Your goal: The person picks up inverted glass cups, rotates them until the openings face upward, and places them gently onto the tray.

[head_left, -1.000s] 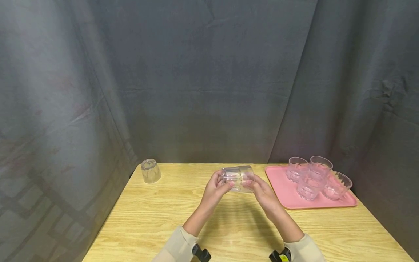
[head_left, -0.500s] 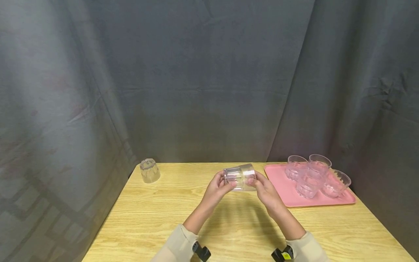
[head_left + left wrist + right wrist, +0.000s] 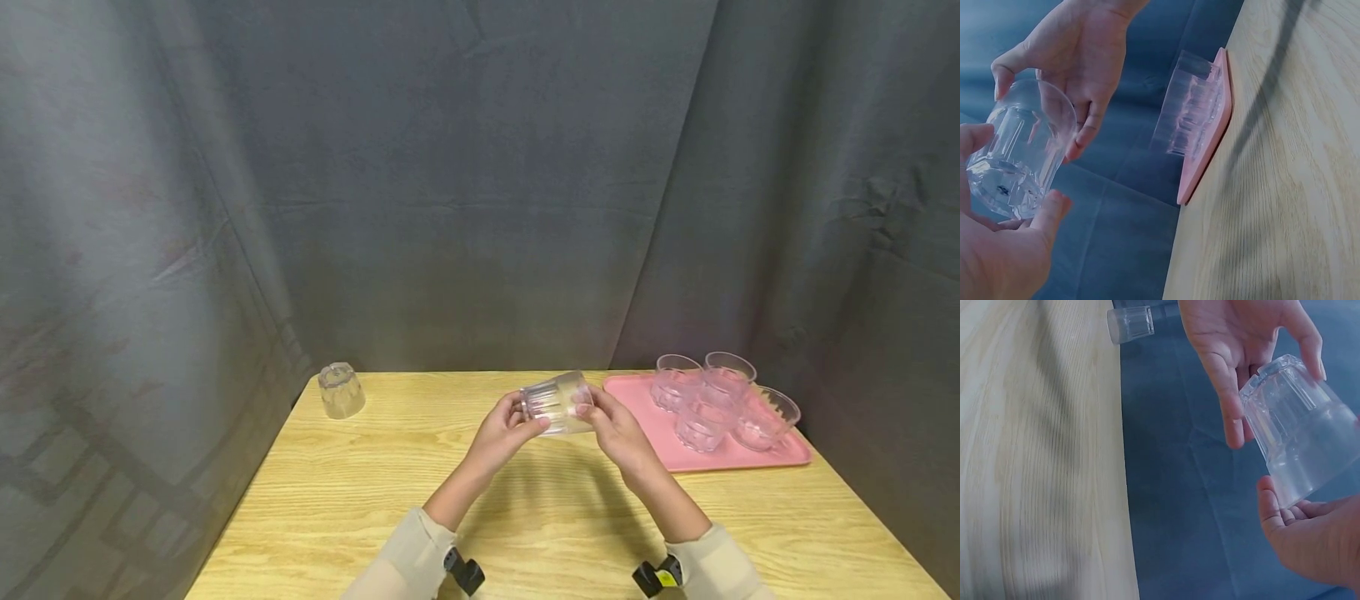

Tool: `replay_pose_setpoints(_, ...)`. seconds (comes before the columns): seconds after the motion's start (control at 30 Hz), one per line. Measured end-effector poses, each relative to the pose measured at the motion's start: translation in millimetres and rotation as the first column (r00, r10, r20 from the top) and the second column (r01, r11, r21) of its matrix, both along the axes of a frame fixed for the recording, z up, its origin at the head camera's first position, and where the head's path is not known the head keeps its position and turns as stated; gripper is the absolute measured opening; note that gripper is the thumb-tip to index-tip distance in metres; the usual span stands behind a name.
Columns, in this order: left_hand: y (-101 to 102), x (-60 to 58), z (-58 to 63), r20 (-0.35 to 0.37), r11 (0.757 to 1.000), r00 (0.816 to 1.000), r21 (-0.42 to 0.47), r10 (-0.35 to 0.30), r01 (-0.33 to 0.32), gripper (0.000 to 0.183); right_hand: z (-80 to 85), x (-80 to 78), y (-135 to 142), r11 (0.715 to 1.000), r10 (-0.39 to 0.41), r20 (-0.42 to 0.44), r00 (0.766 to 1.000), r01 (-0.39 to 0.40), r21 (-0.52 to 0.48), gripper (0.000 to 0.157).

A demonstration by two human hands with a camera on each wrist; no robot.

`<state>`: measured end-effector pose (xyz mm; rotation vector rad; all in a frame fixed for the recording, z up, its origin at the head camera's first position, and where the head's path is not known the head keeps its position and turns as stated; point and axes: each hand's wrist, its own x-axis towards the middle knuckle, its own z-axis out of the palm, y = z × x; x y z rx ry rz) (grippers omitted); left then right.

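Note:
A clear drinking glass [image 3: 557, 403] lies tilted on its side in the air above the table, held between both hands. My left hand [image 3: 504, 432] grips it by the thick faceted base, thumb in front. At the smooth rim end, my right hand [image 3: 619, 432] pinches the glass, its thumb on the near side. In the left wrist view the glass [image 3: 1019, 147] has its open mouth toward the right hand [image 3: 1082, 59]. The right wrist view shows the glass [image 3: 1304, 428] with its base toward the left hand [image 3: 1244, 344]. Some fingers are hidden behind the glass.
A pink tray [image 3: 660, 442] at the right of the wooden table [image 3: 360, 517] bears several upright clear glasses [image 3: 702, 421]. Another glass [image 3: 342, 392] stands upside down at the far left corner. Grey curtains [image 3: 450, 183] enclose the back and sides.
The held glass has shifted slightly to the right in the head view and tilted more, its rim end rising. Both hands have moved with it and keep their hold.

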<state>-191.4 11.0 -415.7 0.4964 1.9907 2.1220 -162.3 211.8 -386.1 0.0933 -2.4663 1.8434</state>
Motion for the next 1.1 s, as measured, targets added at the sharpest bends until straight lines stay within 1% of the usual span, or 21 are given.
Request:
replay_pose_setpoints(0.2, 0.8, -2.1, 0.6, -0.025, 0.999, 1.0, -0.049, 0.011, -0.013, 0.062, 2.0, -1.7, 7.0, 0.999, -0.007, 0.007, 1.0, 0.007, 0.043, 0.057)
replay_pose_setpoints(0.5, 2.1, -3.7, -1.4, -0.084, 0.988, 0.995, -0.14, 0.051, -0.062, 0.06, 3.9, -1.1, 14.9, 0.997, -0.007, 0.0, 1.0, 0.007, 0.071, 0.056)
replay_pose_setpoints(0.8, 7.0, -3.7, -0.8, -0.102, 0.985, 0.993, -0.154, 0.058, -0.074, 0.054, 3.9, -2.8, 25.9, 0.992, -0.022, 0.022, 1.0, 0.019, 0.123, 0.063)
replay_pose_setpoints(1.0, 8.6, -4.5, -0.5, -0.118, 0.984, 0.991, -0.159, 0.065, -0.084, 0.054, 5.1, -4.7, 28.1, 0.992, -0.018, 0.014, 1.0, 0.016, 0.127, 0.063)
replay_pose_setpoints(1.1, 8.9, -3.7, 0.8, -0.118, 0.984, 0.991, -0.16, 0.065, -0.083, 0.054, 4.2, -6.6, 29.7, 0.994, -0.009, 0.002, 1.0, 0.009, 0.108, 0.061)
